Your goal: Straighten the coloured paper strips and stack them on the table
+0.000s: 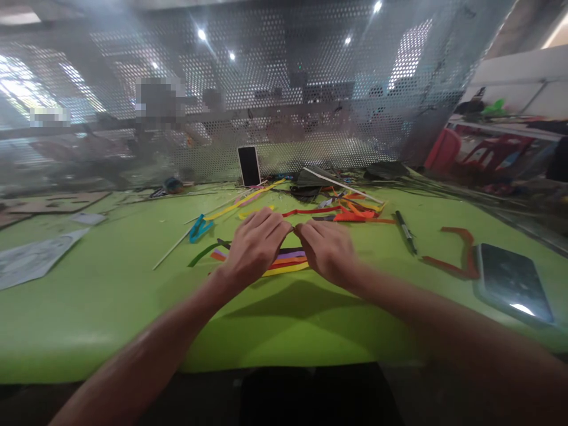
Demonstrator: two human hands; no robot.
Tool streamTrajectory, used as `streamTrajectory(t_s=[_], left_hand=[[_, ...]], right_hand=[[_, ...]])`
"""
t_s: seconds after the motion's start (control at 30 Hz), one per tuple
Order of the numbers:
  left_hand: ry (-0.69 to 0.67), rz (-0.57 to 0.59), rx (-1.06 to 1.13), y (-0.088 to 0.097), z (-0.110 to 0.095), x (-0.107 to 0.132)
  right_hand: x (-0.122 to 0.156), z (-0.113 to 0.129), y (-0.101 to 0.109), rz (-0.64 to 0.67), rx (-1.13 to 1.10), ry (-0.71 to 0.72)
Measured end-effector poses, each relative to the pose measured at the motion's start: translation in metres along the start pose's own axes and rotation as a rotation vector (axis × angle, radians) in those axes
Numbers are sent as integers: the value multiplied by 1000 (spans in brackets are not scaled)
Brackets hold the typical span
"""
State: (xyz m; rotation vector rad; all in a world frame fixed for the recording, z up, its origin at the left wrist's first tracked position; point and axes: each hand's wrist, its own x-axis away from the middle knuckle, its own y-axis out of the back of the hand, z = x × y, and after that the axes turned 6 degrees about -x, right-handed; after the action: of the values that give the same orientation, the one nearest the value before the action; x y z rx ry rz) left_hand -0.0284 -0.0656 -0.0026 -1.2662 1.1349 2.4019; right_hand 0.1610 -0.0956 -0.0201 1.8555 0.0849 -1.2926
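My left hand (255, 244) and my right hand (327, 247) meet over the middle of the table, both closed, fingertips pinched close together. A tiny dark bit shows between the fingertips; what they hold is mostly hidden. Beneath the hands lie several coloured strips side by side, among them a yellow strip (284, 269) and a purple strip (290, 255). A green strip (200, 253) sticks out left of my left hand. Just beyond the hands runs a red strip (310, 210), near an orange-red bundle of strips (355, 214).
On the green tabletop (110, 302), a pen (405, 232), a bent rust-coloured strip (469, 251) and a phone (515, 281) lie right. Left are a folded blue strip (199, 229), a thin stick (172, 251) and a paper sheet (39, 257). A perforated screen (284, 118) rises behind.
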Motion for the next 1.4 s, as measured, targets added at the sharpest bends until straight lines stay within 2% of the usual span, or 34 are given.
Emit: streamTrajectory(t_s=[0.13,0.37,0.53,1.0,1.4], left_hand=[[39,-31,32,1,0,0],[32,-41,75,3,0,-1],[-5,-27,38,4,2,-2],[35,-23,-32,8,0,-5],[5,-82,-9,6,1,-3]], right_hand=[[-2,1,2,-4,13,4],[-5,0,6,-2,-61,-92],[-6,-2,8,-25,-72,-77],[-7,0,11,-12,13,-54],[-3,-3,3,-22,41,32]])
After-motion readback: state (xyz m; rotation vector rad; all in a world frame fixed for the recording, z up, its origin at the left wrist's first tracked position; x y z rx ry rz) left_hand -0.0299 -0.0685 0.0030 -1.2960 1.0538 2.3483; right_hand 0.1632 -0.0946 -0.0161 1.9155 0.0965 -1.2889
